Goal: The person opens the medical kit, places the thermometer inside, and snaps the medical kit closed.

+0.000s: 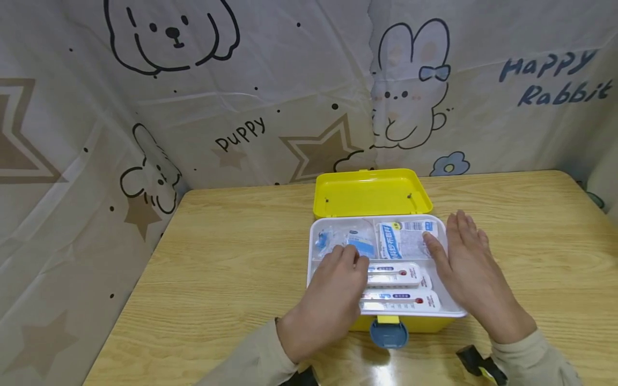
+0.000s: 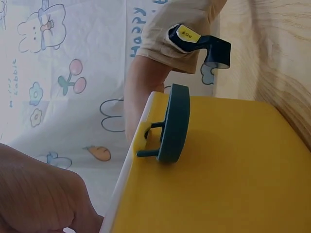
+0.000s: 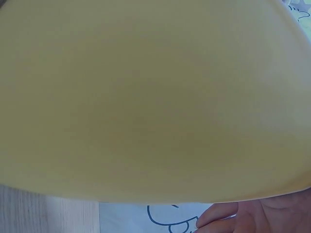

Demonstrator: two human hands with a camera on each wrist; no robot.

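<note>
A yellow box (image 1: 427,324) stands with its lid (image 1: 372,195) tipped back and a white divided tray (image 1: 456,310) in its top. Thermometers in white cases (image 1: 401,301) lie in the front compartment. Over their left ends bends my left hand (image 1: 333,289), fingers curled downward; its fingertips and whatever they touch are hidden. My right hand (image 1: 475,273) rests along the tray's right rim with straight fingers, the thumb reaching over a gauze packet (image 1: 407,241). Clear packets with blue parts (image 1: 359,244) fill the back left compartment. A dark blue-green latch (image 2: 176,124) hangs unfastened in front.
The box stands on a wooden table (image 1: 232,257) backed by a printed cloth (image 1: 260,69). A dark strap mount (image 1: 470,359) sits by the right sleeve. The box's yellow side (image 3: 155,107) fills most of the right wrist view.
</note>
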